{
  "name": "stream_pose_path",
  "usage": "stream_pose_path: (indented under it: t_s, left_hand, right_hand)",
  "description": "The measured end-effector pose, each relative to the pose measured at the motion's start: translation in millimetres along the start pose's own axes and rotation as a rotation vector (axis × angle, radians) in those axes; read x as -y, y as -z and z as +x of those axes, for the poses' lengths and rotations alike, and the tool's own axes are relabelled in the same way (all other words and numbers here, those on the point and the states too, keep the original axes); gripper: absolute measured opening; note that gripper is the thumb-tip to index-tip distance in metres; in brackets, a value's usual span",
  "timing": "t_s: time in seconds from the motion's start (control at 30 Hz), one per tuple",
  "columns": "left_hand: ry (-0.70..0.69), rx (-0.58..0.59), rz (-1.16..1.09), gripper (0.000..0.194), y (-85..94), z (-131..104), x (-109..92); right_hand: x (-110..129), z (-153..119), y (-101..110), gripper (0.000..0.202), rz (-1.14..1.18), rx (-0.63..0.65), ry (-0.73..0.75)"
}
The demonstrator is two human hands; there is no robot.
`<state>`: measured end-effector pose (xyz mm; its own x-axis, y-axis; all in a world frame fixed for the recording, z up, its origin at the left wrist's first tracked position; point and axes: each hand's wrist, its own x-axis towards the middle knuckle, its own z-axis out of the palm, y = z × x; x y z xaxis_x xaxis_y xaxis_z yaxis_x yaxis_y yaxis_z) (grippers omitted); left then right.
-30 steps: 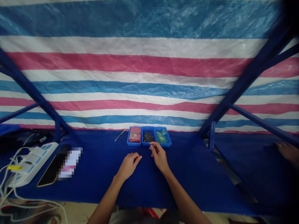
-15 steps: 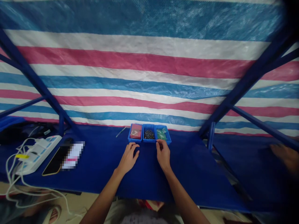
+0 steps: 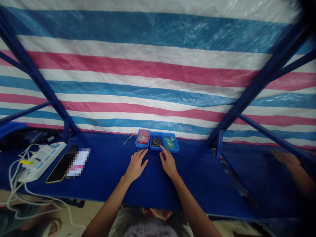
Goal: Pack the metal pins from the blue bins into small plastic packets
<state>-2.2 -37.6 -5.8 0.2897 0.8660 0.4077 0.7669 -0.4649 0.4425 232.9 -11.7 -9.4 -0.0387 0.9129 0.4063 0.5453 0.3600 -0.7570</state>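
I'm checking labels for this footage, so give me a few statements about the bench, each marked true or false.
1. The index finger of the right hand is at the near edge of the middle tray. True.
2. The middle tray holds only white paper. False: it holds small dark pieces.
3. A phone lies beside the power strip. True.
4. The power strip is right of the middle tray. False: it is to the left.
5. Another person's hand shows at the right. True.
6. The left hand holds the phone. False: its fingers are spread, with nothing visible in its grip.
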Motion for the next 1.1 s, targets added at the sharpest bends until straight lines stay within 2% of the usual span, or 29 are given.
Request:
stream_pose_path:
  t_s: [0.23,0.4,0.5,0.57,0.63,0.73,0.8,0.97,1.1]
  left_hand:
    - [-0.025,0.02,0.022,0.052,-0.6,-1.2,-1.4]
    - [-0.035,0.047,-0.021,0.084,0.0,-2.2,-9.0]
    - [-0.01,0.059,-0.066,0.095,-3.4,-1.5,-16.2]
    - [0.007,0.039,-0.113,0.092,-7.7,-0.2,-20.5]
    - [0.015,0.001,-0.153,0.085,-12.7,1.2,-23.6]
    - [0.036,-0.056,-0.177,0.077,-19.3,2.2,-24.4]
    - [0.05,-0.09,-0.198,0.07,-23.1,1.6,-21.7]
    - [0.054,-0.146,-0.288,0.05,-30.0,-2.5,-10.7]
    - [0.032,-0.112,-0.324,0.048,-30.3,-5.2,-10.5]
  right_hand:
    - [11.8,-7.1,5.0,0.034,-0.039,-0.045,0.029]
    - [18.7,-24.5,14.0,0.036,0.116,-0.024,-0.046]
    - [14.0,-33.5,11.9,0.03,0.258,-0.101,-0.113]
    - [9.1,-35.7,9.6,0.043,0.342,-0.164,-0.168]
    - [5.3,-35.0,9.1,0.05,0.381,-0.162,-0.232]
    - [4.3,-32.5,11.5,0.045,0.407,-0.053,-0.294]
    - [7.0,-32.4,13.3,0.043,0.415,-0.011,-0.281]
    - [16.2,-33.8,14.2,0.039,0.407,-0.026,-0.211]
    - [16.6,-28.2,12.9,0.046,0.523,-0.009,-0.333]
